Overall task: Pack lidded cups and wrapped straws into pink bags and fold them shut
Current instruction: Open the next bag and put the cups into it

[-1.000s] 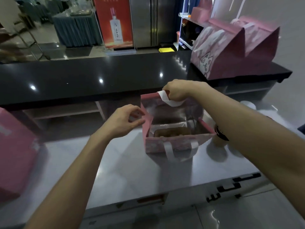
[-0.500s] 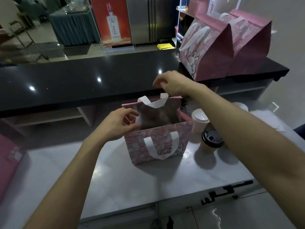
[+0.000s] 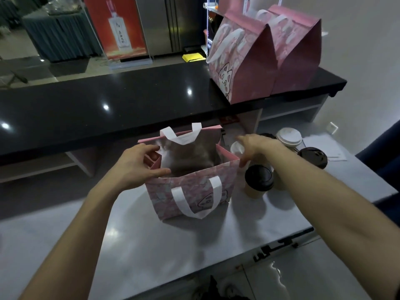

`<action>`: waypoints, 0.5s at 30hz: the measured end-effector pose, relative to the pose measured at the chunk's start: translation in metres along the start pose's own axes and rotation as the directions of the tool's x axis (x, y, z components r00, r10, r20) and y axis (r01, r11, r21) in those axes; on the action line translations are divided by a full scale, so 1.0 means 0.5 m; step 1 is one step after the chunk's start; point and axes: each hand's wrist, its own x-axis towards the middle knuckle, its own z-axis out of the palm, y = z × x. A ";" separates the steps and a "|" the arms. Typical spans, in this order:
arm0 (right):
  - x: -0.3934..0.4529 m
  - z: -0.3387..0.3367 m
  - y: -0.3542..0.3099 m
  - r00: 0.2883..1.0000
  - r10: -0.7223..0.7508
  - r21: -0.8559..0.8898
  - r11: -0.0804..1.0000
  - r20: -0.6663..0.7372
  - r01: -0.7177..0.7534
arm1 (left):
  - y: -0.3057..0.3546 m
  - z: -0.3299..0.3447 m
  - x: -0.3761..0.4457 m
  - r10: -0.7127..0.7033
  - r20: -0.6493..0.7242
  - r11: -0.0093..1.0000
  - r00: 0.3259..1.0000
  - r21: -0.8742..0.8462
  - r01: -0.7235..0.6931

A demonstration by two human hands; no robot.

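Left hand grips pink bag's left edge; right hand, seemingly relaxed, touches right edge.

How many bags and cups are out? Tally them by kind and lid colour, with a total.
Open pink bag: 1
Folded pink bags: 2
Black-lidded cups: 2
White-lidded cups: 2
Total: 7, counting what shows; the arm may hide more.

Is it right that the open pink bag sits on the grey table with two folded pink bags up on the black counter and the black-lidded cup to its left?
No. The head view shows the black-lidded cup standing right of the open pink bag, not left.
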 end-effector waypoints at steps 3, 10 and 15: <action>0.024 0.001 0.006 0.997 -0.054 -0.034 0.998 -0.051 0.052 | 0.005 -0.003 -0.006 -0.021 -0.009 0.996 1.000 0.087 0.022; -0.050 -0.148 0.008 0.890 -0.123 0.093 0.979 -0.438 0.180 | 0.027 -0.032 -0.035 0.001 -0.110 0.955 0.994 0.296 0.032; -0.175 -0.249 -0.029 0.697 -0.137 0.303 0.830 -0.704 0.469 | 0.041 -0.048 -0.037 0.097 -0.046 0.811 0.994 0.583 -0.052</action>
